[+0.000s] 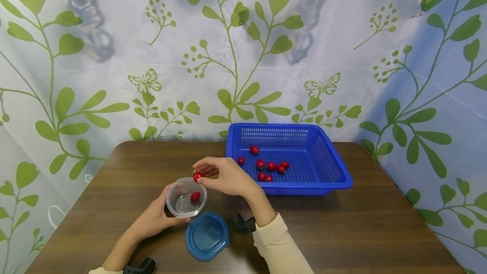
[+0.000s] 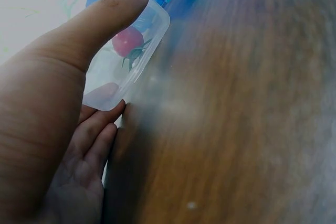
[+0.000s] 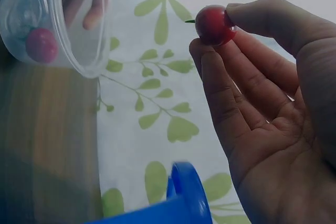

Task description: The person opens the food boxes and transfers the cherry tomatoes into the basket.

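Observation:
My left hand point(image 1: 157, 219) grips a clear plastic container point(image 1: 173, 200) by its side, tilted, with thumb and fingers on opposite sides in the left wrist view. One cherry tomato point(image 1: 195, 196) lies inside; its green stem end shows through the wall in the left wrist view. Above the container's far right rim, my right hand point(image 1: 228, 176) pinches another cherry tomato point(image 3: 215, 25) between thumb and fingertips. That one is round, glossy and red, with a small green stem. A blue lid point(image 1: 207, 237) rests on the table just in front of the container.
To the right at the back stands a blue perforated basket point(image 1: 304, 186) holding several loose cherry tomatoes point(image 1: 272, 166), mostly toward its left side. Everything is on a brown wooden table point(image 1: 365, 231). Behind hangs a leaf-patterned curtain point(image 1: 167, 92).

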Available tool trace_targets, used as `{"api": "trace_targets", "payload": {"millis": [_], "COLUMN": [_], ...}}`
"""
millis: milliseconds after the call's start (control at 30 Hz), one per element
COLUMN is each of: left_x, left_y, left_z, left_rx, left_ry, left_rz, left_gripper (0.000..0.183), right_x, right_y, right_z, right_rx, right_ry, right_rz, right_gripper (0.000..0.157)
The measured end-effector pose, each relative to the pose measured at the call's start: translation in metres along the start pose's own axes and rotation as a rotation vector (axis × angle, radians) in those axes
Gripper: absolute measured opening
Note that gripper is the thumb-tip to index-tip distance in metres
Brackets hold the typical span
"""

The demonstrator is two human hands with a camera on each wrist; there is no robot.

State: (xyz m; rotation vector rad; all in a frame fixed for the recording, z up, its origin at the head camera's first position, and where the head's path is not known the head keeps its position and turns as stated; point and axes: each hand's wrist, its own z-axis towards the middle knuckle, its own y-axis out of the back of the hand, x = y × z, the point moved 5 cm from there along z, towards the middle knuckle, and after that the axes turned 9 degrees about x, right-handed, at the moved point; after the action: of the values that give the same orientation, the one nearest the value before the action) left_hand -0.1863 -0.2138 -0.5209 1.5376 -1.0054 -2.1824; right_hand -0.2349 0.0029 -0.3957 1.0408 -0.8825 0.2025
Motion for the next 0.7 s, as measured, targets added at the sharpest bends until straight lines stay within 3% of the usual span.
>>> {"api": "trace_targets", "payload": {"millis": [300, 700], "left_x": [0.001, 0.002], "left_y": [0.000, 0.001], "left_z": [0.000, 0.001], "left_rx": [-0.008, -0.006], "left_ry": [0.001, 0.032], "left_rz": [0.020, 0.036], "left_gripper": [0.103, 0.105], "right_x": [-0.005, -0.023], "right_y": [0.020, 0.049], "right_z": [-0.010, -0.030], "right_rx": [-0.073, -0.176], "right_ry": [0.011, -0.065], "right_rz": [-0.019, 0.014], "right_gripper": [0.034, 0.036]}}
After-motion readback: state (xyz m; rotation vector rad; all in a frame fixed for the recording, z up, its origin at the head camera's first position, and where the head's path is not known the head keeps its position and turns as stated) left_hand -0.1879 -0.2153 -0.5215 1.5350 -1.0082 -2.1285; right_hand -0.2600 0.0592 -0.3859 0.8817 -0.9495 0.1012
